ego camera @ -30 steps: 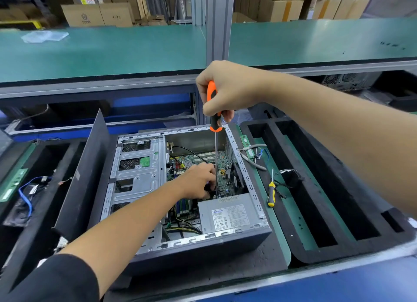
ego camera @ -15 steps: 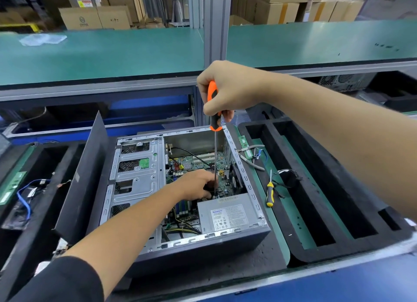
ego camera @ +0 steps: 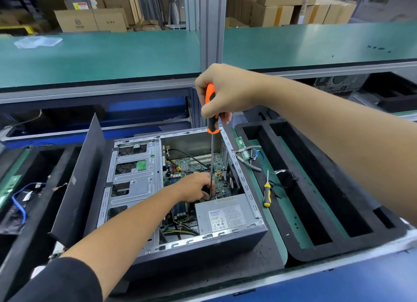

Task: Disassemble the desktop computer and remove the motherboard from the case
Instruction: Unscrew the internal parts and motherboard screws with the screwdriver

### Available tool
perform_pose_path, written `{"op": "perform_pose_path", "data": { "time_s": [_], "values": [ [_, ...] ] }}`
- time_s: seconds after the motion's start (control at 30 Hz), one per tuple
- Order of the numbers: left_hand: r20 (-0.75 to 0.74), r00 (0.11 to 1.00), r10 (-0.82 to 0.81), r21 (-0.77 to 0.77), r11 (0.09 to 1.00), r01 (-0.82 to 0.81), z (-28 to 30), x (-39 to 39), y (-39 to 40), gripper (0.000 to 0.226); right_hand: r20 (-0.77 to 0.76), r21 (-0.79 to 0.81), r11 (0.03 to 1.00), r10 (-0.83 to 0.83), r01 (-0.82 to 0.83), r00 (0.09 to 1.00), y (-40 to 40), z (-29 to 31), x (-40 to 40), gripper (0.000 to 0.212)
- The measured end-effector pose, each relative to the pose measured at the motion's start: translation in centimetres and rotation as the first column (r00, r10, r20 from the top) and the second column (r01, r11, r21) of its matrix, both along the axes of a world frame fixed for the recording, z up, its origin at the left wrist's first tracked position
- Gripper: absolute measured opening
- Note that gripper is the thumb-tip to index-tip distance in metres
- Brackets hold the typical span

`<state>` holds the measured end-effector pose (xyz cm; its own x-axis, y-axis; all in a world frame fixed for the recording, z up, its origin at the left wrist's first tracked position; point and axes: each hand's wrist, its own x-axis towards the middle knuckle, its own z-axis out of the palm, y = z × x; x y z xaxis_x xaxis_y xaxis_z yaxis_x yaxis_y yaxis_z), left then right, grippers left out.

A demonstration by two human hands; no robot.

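Note:
The open desktop case (ego camera: 203, 245) lies on its side in front of me. Its green motherboard (ego camera: 191, 164) shows inside, beside the silver drive cage (ego camera: 133, 177) and the grey power supply (ego camera: 225, 213). My right hand (ego camera: 225, 92) grips the orange-and-black handle of a long screwdriver (ego camera: 212, 112), held upright above the case. The shaft runs straight down to the board. My left hand (ego camera: 196, 187) is inside the case, fingers pinched around the lower shaft near its tip; the tip itself is hidden.
A small yellow-handled screwdriver (ego camera: 267, 192) and loose cables (ego camera: 248, 157) lie in the black foam tray (ego camera: 316, 245) to the right. The removed side panel (ego camera: 79, 182) leans at the left, next to another tray with a blue cable (ego camera: 19, 202). A green shelf (ego camera: 101, 55) is above.
Almost nothing: both hands keep the same hold on the screwdriver over the motherboard, with only a slight camera shift.

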<state>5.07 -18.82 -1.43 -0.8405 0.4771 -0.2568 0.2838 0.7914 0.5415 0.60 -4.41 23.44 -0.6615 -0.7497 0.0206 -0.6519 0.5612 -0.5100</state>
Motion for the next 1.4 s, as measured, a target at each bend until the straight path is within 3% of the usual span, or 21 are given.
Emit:
{"op": "perform_pose_path", "data": {
  "time_s": [0.23,0.33,0.7,0.83,1.07,1.17,1.3,1.4],
  "values": [
    [-0.073,0.997,-0.019,-0.043,0.999,0.016,-0.4,0.0,0.2,0.009,-0.031,0.016,1.000,0.008,-0.008,1.000,0.1,-0.3,0.1,0.010],
    [-0.077,0.996,-0.035,-0.063,0.998,0.030,-0.4,-0.1,0.1,0.016,-0.045,0.006,1.000,0.011,-0.010,0.999,0.1,-0.3,0.2,0.010],
    [-0.021,1.000,0.023,0.025,0.999,-0.022,-0.6,-0.4,0.0,0.007,-0.061,-0.009,1.000,-0.005,0.004,0.998,0.6,-0.2,0.0,0.011],
    [0.041,0.997,0.068,0.116,0.991,-0.072,-0.5,-0.5,-0.2,0.017,-0.072,-0.011,1.000,-0.019,0.018,0.997,0.8,-0.3,-0.1,0.011],
    [0.016,0.997,0.069,0.062,0.996,-0.070,-0.8,-0.6,-0.3,0.018,-0.017,0.011,0.999,-0.040,0.041,0.999,1.0,-0.2,-0.2,0.012],
    [0.011,0.998,0.063,0.027,0.998,-0.063,-0.7,-0.7,-0.3,0.016,-0.019,0.058,0.998,-0.031,0.032,0.999,1.0,0.0,0.0,0.022],
    [0.069,0.993,0.097,0.001,0.995,-0.098,-0.8,-0.7,-0.3,0.019,-0.039,0.222,0.974,-0.036,0.043,0.999,0.6,0.7,0.8,0.055],
    [0.107,0.990,0.091,-0.015,0.996,-0.090,-0.9,-0.8,0.1,0.034,-0.045,0.308,0.950,-0.031,0.043,0.999,0.1,1.0,0.9,0.053]
  ]
}}
